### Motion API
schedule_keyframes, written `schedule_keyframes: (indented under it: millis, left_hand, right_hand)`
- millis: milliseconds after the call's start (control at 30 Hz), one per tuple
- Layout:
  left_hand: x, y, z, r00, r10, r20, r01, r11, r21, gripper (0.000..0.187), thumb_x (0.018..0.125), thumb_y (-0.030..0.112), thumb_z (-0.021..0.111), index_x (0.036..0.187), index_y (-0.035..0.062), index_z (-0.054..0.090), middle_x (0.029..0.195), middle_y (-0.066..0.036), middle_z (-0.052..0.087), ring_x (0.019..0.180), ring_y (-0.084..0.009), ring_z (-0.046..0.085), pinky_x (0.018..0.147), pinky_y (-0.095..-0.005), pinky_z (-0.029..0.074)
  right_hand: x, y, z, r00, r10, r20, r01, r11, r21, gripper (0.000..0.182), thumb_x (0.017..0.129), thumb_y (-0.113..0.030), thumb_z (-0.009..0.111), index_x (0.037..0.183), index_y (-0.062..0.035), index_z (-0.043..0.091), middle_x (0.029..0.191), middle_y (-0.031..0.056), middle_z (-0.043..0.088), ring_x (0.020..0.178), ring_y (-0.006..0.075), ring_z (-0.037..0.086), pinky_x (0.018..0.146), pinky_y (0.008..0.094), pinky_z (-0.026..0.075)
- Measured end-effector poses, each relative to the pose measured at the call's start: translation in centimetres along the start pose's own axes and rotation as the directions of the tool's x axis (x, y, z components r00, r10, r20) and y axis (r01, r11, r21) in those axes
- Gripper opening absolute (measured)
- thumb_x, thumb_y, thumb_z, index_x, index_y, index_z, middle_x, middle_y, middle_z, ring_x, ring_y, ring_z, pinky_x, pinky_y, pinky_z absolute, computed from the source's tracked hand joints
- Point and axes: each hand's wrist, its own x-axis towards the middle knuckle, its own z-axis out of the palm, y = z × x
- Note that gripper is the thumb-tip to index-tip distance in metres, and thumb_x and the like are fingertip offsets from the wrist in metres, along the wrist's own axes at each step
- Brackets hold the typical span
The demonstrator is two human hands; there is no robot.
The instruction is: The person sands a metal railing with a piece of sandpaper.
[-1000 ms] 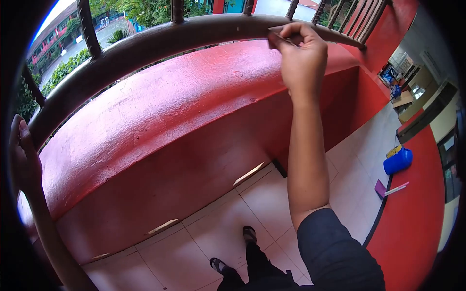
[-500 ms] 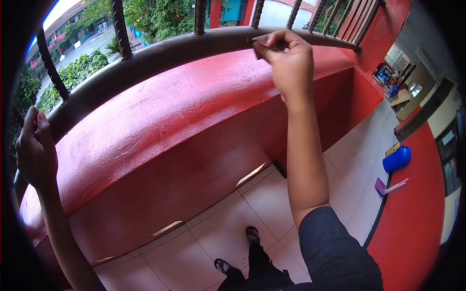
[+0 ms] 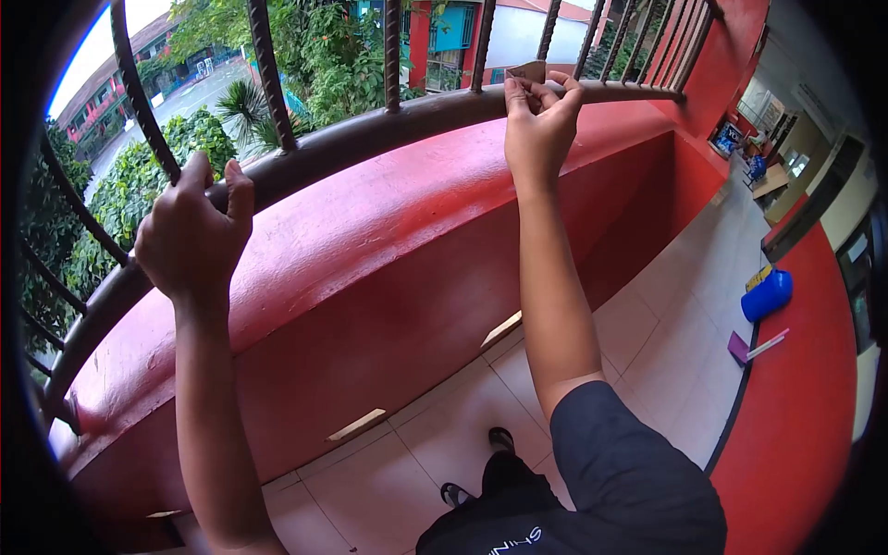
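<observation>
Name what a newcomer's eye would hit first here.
Probably the glossy red wall, sweeping across mid-view beneath the dark railing. Then the left grip on that railing at left and the right grip pinching a small brown piece at upper centre. A blue container stands out at right.

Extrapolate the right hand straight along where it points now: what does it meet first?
Probably the upright bar just beyond the brown piece pinched in the right hand; depth is unclear, so the rail could come first.
</observation>
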Motion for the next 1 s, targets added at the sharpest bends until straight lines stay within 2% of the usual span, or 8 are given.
schedule_keyframes:
  millis: [200, 267, 333, 400, 467, 600, 867, 1000]
  left_hand:
    - [0.1, -0.2, -0.4, 0.999, 0.034, 0.017, -0.033, 0.999, -0.040, 0.038, 0.095, 0.050, 0.058, 0.084, 0.0142, 0.066, 0.067, -0.013, 0.069, 0.062, -0.0365, 0.072, 0.057, -0.0490, 0.056]
    - [0.2, -0.4, -0.6, 0.998, 0.062, 0.009, -0.061, 0.996, -0.069, 0.036, 0.096, 0.048, 0.059, 0.087, 0.0133, 0.066, 0.067, -0.013, 0.068, 0.062, -0.0361, 0.071, 0.059, -0.0480, 0.056]
    - [0.1, -0.6, -0.5, 0.996, 0.094, 0.010, -0.093, 0.990, -0.110, 0.035, 0.097, 0.045, 0.059, 0.093, 0.0114, 0.066, 0.068, -0.014, 0.068, 0.063, -0.0353, 0.070, 0.062, -0.0466, 0.055]
    - [0.1, -1.3, -0.8, 0.990, 0.131, 0.048, -0.125, 0.986, -0.108, 0.039, 0.099, 0.047, 0.060, 0.104, 0.0086, 0.066, 0.070, -0.015, 0.067, 0.064, -0.0352, 0.070, 0.064, -0.0461, 0.055]
    - [0.4, -2.3, -1.2, 0.956, 0.270, 0.117, -0.256, 0.959, -0.124, 0.045, 0.099, 0.049, 0.060, 0.114, 0.0069, 0.065, 0.072, -0.015, 0.065, 0.064, -0.0356, 0.069, 0.063, -0.0462, 0.054]
    - [1.2, -4.1, -1.9, 0.871, 0.427, 0.241, -0.399, 0.903, -0.157, 0.064, 0.096, 0.063, 0.059, 0.123, 0.0059, 0.063, 0.070, -0.014, 0.061, 0.065, -0.0340, 0.067, 0.062, -0.0450, 0.053]
    - [0.3, -5.7, -0.6, 0.838, 0.512, 0.191, -0.487, 0.858, -0.163, 0.069, 0.089, 0.061, 0.069, 0.130, 0.0057, 0.063, 0.091, -0.014, 0.066, 0.079, -0.0317, 0.067, 0.068, -0.0422, 0.053]
    - [0.4, -5.9, -0.4, 0.826, 0.546, 0.139, -0.523, 0.835, -0.171, 0.063, 0.088, 0.052, 0.074, 0.129, 0.0049, 0.063, 0.093, -0.015, 0.066, 0.081, -0.0318, 0.067, 0.070, -0.0424, 0.053]
  right_hand:
    - [0.2, 0.8, -1.4, 0.948, -0.205, 0.244, 0.273, 0.917, -0.291, 0.031, 0.087, -0.014, 0.079, 0.115, -0.0011, 0.073, 0.112, 0.0159, 0.066, 0.094, 0.0277, 0.069, 0.079, 0.0358, 0.056]
    - [0.9, 0.1, -2.5, 0.937, 0.028, 0.349, 0.067, 0.965, -0.255, 0.039, 0.088, -0.016, 0.077, 0.124, -0.0016, 0.071, 0.119, 0.0148, 0.059, 0.104, 0.0292, 0.064, 0.089, 0.0382, 0.053]
    - [1.5, 0.2, -3.3, 0.838, -0.152, 0.524, 0.396, 0.829, -0.393, 0.039, 0.088, -0.018, 0.076, 0.124, -0.0012, 0.072, 0.117, 0.0137, 0.058, 0.108, 0.0330, 0.060, 0.100, 0.0410, 0.048]
    - [1.6, -1.5, -3.3, 0.835, -0.050, 0.549, 0.391, 0.754, -0.527, 0.035, 0.093, -0.018, 0.071, 0.123, -0.0002, 0.070, 0.123, 0.0151, 0.058, 0.120, 0.0357, 0.056, 0.106, 0.0447, 0.043]
    - [2.5, -0.9, -3.0, 0.715, -0.332, 0.616, 0.659, 0.615, -0.433, 0.030, 0.099, -0.015, 0.065, 0.125, -0.0004, 0.066, 0.125, 0.0167, 0.061, 0.125, 0.0364, 0.055, 0.108, 0.0463, 0.042]
    - [3.4, 0.0, -2.9, 0.802, -0.108, 0.588, 0.313, 0.914, -0.259, 0.035, 0.098, -0.007, 0.065, 0.129, 0.0052, 0.058, 0.121, 0.0232, 0.068, 0.112, 0.0381, 0.069, 0.106, 0.0505, 0.048]
    - [-2.9, -0.5, -0.5, 0.958, -0.160, 0.238, 0.266, 0.808, -0.525, 0.044, 0.103, -0.002, 0.055, 0.145, 0.0078, 0.049, 0.142, 0.0329, 0.055, 0.127, 0.0452, 0.059, 0.100, 0.0462, 0.056]
    - [-7.9, -6.8, 2.6, 0.953, -0.046, 0.300, 0.135, 0.950, -0.283, 0.042, 0.105, -0.006, 0.054, 0.145, 0.0074, 0.052, 0.140, 0.0350, 0.056, 0.132, 0.0466, 0.054, 0.103, 0.0460, 0.053]
